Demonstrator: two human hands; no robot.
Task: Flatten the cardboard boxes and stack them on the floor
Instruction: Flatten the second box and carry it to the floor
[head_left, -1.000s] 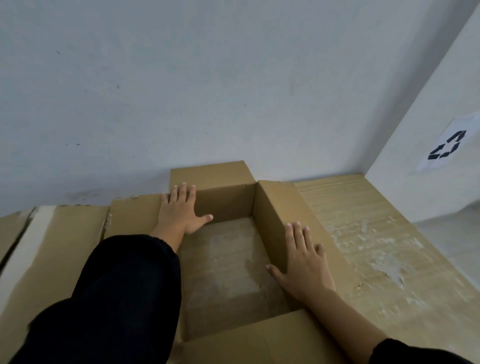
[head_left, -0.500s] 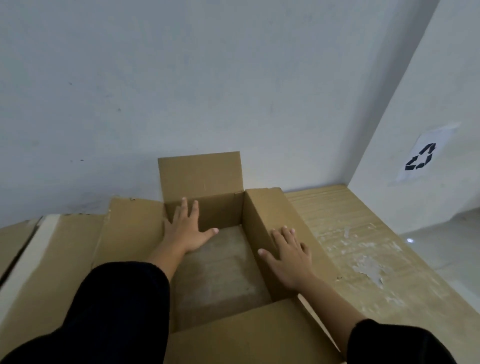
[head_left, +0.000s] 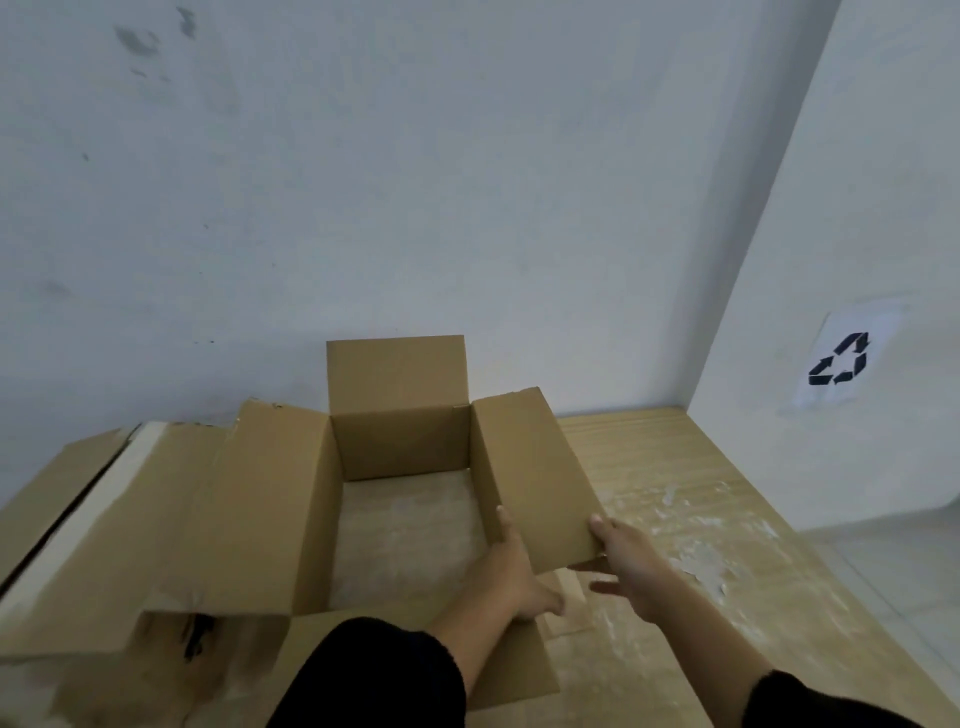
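Note:
An open brown cardboard box (head_left: 400, 441) stands on the floor against the wall, its flaps spread outward and the far flap upright. My left hand (head_left: 511, 571) grips the near end of the box's right wall, thumb up against the inner face. My right hand (head_left: 626, 564) holds the near corner of the right flap (head_left: 535, 467), with the thumb on top and the fingers beneath it. Black sleeves cover both forearms.
Flattened cardboard (head_left: 691, 499) with peeled white patches lies on the floor to the right of the box. More flat cardboard with a white strip (head_left: 88, 509) lies to the left. A recycling sign (head_left: 839, 361) hangs on the right wall. Pale tiles (head_left: 893, 571) show at the far right.
Both hands left the box's inner walls. My left hand crossed over to the right wall, and my right hand slid to the right flap's near corner. The view pulled back and up.

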